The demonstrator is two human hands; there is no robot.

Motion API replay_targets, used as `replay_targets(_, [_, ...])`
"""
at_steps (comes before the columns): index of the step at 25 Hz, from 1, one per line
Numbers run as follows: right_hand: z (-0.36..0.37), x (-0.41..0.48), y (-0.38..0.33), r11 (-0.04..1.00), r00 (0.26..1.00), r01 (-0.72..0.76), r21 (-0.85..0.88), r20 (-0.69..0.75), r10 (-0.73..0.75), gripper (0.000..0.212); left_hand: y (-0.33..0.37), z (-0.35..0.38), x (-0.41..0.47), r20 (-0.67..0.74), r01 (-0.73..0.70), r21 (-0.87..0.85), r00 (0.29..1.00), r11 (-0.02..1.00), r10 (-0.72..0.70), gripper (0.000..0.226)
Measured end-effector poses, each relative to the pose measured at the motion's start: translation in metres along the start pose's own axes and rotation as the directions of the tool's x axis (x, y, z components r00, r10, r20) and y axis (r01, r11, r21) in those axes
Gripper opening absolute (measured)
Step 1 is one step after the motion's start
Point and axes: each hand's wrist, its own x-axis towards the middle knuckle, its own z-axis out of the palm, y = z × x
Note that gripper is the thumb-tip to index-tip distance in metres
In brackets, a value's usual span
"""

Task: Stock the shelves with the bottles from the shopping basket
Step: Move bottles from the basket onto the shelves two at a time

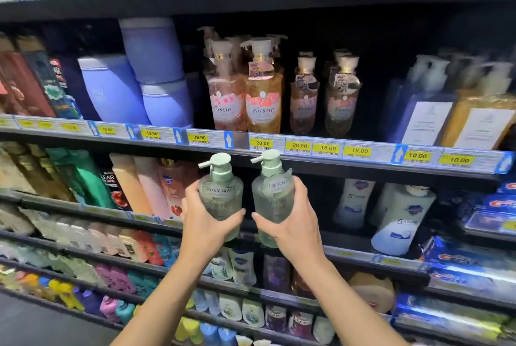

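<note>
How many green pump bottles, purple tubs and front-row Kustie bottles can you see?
green pump bottles: 2
purple tubs: 3
front-row Kustie bottles: 4
Total: 9

A pale green translucent plastic pump bottle (220, 200) is held upright in the left hand (205, 222). Its twin bottle (272, 197) is upright in the right hand (293, 224), just beside it. Both nozzles point left, and the pump heads reach the shelf's price-strip front edge (375, 150).
</note>
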Motion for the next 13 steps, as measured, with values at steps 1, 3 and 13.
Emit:
replay_targets(1, [0.005, 0.003, 0.001, 1.0, 1.0, -0.002, -0.022, -0.012, 0.002, 0.1, -0.007, 0.002, 0.008, 0.022, -0.017, 0.004, 1.0, 1.0, 0.017, 0.09])
replay_targets(3, [0.014, 0.003, 0.003, 0.999, 0.999, -0.018, -0.047, -0.051, 0.016, 0.099, -0.02, 0.005, 0.021, 0.087, -0.034, -0.022, 0.996, 0.999, 0.035, 0.092])
replay_targets(13, [0.046, 0.002, 0.001, 0.991, 0.969, -0.091, -0.095, -0.239, 0.066, 0.101, -0.087, 0.026, 0.05, 0.253, 0.039, -0.059, 0.967, 0.997, -0.023, 0.077])
